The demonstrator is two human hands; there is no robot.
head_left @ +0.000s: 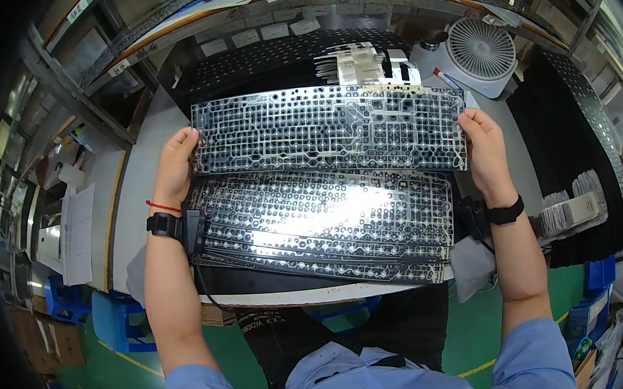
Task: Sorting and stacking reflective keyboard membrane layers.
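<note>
Stretched level between my two hands is a keyboard membrane sheet (pixel 328 129), clear with a dense dark and silvery circuit pattern. My left hand (pixel 176 162) pinches its left edge near the upper corner, thumb on top. On the opposite short edge, my right hand (pixel 484 140) grips it the same way. Below it lies a loose stack of similar membrane sheets (pixel 315 228), slightly fanned, with bright glare across the top one. The held sheet covers the far part of that stack. Fingers under the held sheet are mostly hidden.
Behind the sheet are cut white strips (pixel 360 64) and a round white fan (pixel 480 49), with a red-capped marker (pixel 444 75) beside it. To the right lie black sheets (pixel 557 141) and a bundle of pale pieces (pixel 572 211). A shelf (pixel 154 41) crosses the back.
</note>
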